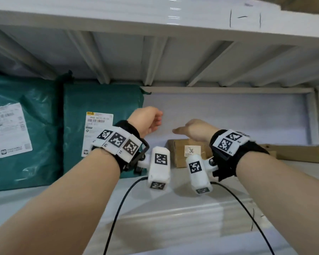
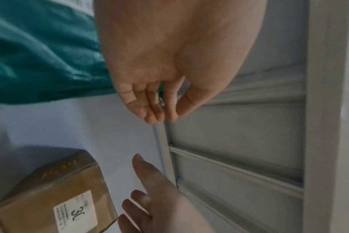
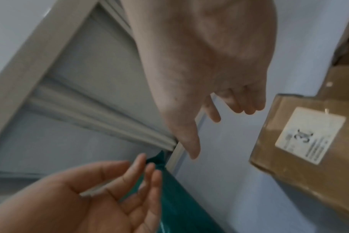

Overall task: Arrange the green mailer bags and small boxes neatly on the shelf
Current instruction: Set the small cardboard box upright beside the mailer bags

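Hands empty near small box

We read "30" in large black digits on the white label of the small brown box; its fine print is illegible. The nearer green mailer bag carries a white shipping label with a barcode, its text too blurred to read. The label on the farther green bag is likewise unreadable.

Two glossy green plastic mailer bags with white shipping labels stand upright side by side, left of the left hand. A small brown cardboard box labelled "30" lies flat just below the right hand, and a flatter brown cardboard box lies to that hand's right.
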